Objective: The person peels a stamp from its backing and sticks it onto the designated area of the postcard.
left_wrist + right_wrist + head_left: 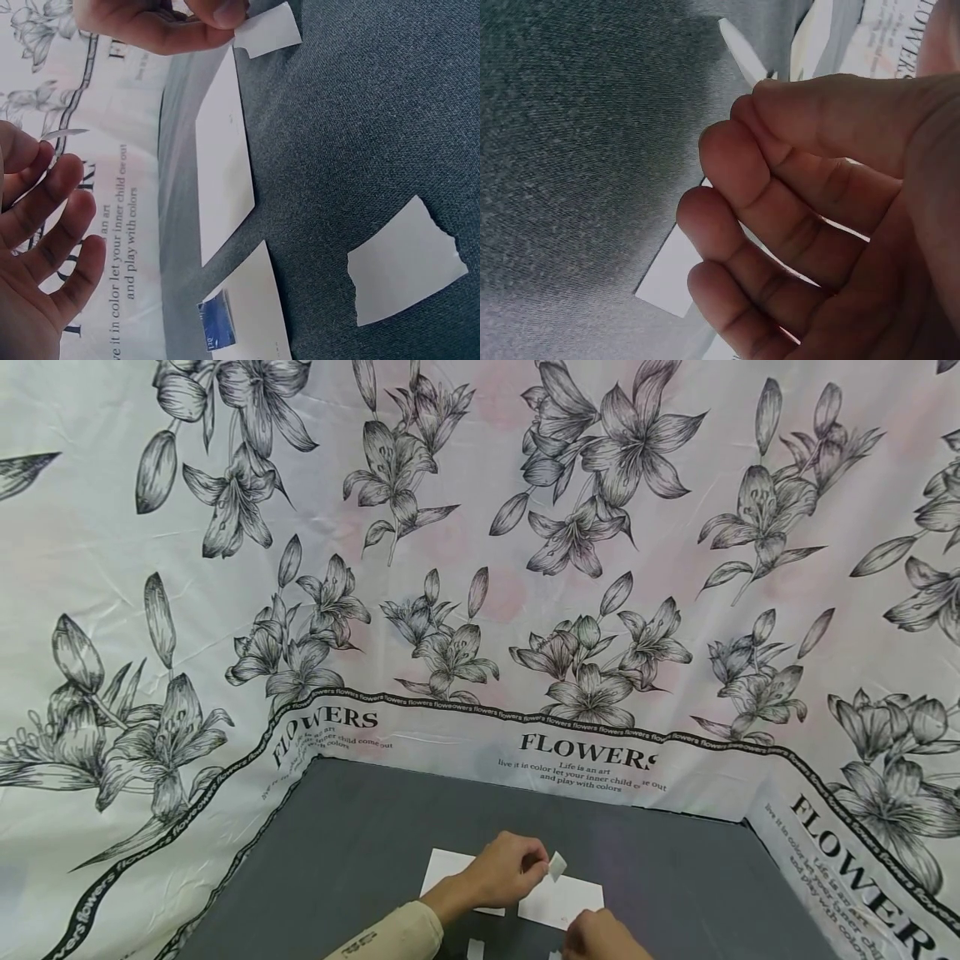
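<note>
Pinched between the thumb and fingertips of my left hand is a small piece of white paper, seen almost edge-on in the left wrist view. My right hand pinches another small paper piece by its end, with the other fingers curled beside the thumb. Two white cards lie side by side beyond the hands. The right card is mostly in sight, while my left forearm and hand partly cover the left card. A blue printed piece sits on that left card.
A torn white paper scrap lies on the dark grey cloth surface, nearer me than the cards. White flower-printed curtains with lettering enclose the surface at the back and both sides.
</note>
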Tool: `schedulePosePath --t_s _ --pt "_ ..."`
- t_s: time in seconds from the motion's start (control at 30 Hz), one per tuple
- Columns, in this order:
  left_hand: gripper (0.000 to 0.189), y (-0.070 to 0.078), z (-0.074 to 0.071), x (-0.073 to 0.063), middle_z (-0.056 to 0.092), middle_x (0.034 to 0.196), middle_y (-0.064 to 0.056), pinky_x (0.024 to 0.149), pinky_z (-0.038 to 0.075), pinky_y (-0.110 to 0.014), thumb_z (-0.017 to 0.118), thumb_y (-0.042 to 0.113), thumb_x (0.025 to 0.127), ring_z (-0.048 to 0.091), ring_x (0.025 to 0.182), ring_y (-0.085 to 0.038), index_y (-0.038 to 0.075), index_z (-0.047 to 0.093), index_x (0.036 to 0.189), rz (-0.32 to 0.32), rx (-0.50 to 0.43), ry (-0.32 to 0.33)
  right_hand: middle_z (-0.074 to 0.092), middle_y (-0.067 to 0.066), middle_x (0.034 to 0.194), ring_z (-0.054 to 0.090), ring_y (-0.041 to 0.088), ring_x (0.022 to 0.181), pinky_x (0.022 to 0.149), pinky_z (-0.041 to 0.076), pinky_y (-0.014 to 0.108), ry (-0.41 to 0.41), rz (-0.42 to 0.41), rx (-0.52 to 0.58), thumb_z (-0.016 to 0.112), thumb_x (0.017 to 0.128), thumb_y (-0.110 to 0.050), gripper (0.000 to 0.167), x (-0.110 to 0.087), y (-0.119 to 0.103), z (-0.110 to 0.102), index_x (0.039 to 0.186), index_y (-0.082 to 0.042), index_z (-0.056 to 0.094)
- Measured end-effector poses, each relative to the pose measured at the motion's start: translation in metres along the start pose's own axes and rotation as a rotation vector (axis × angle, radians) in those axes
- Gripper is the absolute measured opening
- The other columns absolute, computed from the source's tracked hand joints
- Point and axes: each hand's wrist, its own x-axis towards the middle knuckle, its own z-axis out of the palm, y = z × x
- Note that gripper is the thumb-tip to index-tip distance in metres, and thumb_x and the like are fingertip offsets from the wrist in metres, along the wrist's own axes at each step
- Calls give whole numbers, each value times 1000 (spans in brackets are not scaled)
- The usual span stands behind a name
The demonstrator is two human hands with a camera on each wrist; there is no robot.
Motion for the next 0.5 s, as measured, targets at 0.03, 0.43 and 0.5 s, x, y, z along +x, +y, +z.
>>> schedulePosePath --t_s 0.03,0.43,0.5 --pt "16 0 0 0 70 85 15 69 50 -15 65 20 107 57 73 7 12 78 102 -1 0 0 68 -17 66 63 5 57 55 53 31 1 13 -1 83 87 -22 13 0 0 1 75 -25 80" --pt "16 -1 1 -1 70 87 14 70 51 -15 65 21 108 58 74 6 12 78 104 -10 -11 -5 67 -16 62 61 5 55 53 53 32 36 39 -72 83 83 -17 15 -9 -8 0 71 -25 80" --pt "16 -1 2 -1 70 87 15 70 51 -15 65 21 108 58 74 6 13 78 104 -17 -11 -5 68 -14 63 61 5 56 55 54 33 14 75 -70 83 85 -17 13 -13 -23 -8 73 -23 81"
